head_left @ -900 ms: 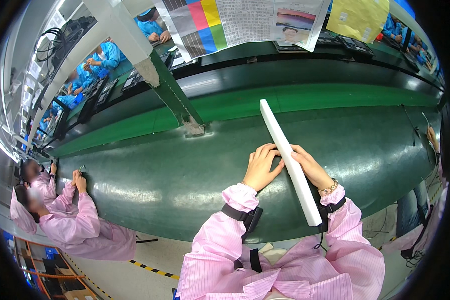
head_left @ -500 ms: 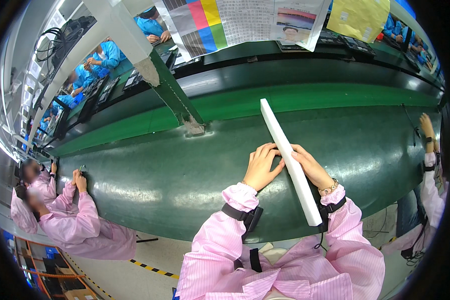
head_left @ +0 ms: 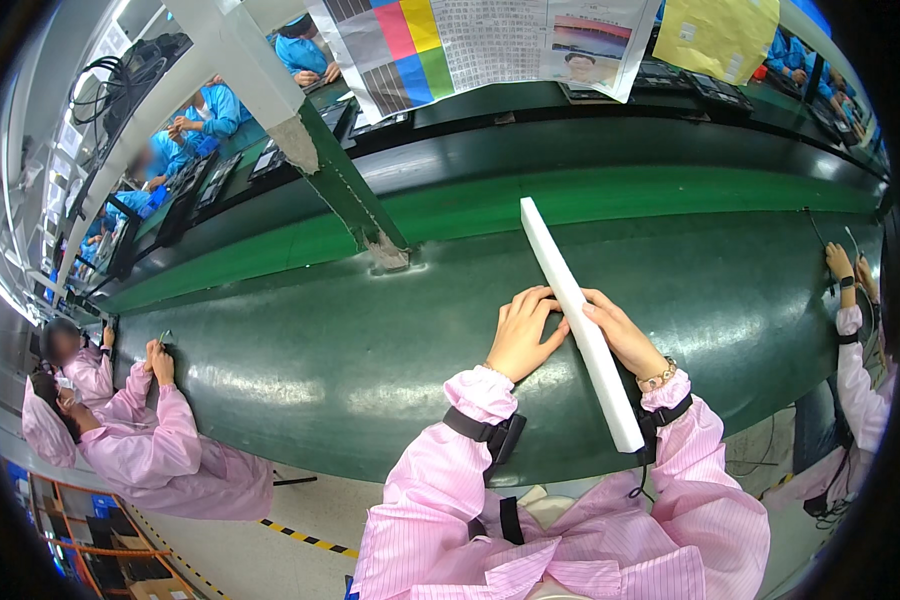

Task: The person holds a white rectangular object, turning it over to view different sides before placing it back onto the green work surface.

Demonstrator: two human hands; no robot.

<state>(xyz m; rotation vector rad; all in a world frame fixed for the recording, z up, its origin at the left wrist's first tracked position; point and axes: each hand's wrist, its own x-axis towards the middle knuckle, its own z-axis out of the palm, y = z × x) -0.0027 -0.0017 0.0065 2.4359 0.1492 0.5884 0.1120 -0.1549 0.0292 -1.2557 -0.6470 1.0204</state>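
A long white bar that looks like foam [head_left: 570, 295] slants across the green table in front of me, its near end pointing toward my body. On its left side rests my left hand [head_left: 523, 330], fingers curved and thumb and fingertips against the bar. My right hand [head_left: 620, 332] grips it from the right, with fingertips at its edge. Between them the two hands hold the bar near its middle. The undersides of my fingers are partly hidden.
A green-topped workbench [head_left: 300, 330] spans the view, with a green post [head_left: 350, 190] rising at its back. Printed sheets [head_left: 490, 50] hang above. Co-workers in pink [head_left: 150, 440] sit at the left, and another person's hand [head_left: 838, 262] handles a cable at the far right.
My hands and the white bar stay in place. At the far right, the other person's hand has moved lower and inward over the bench, beside a cable.
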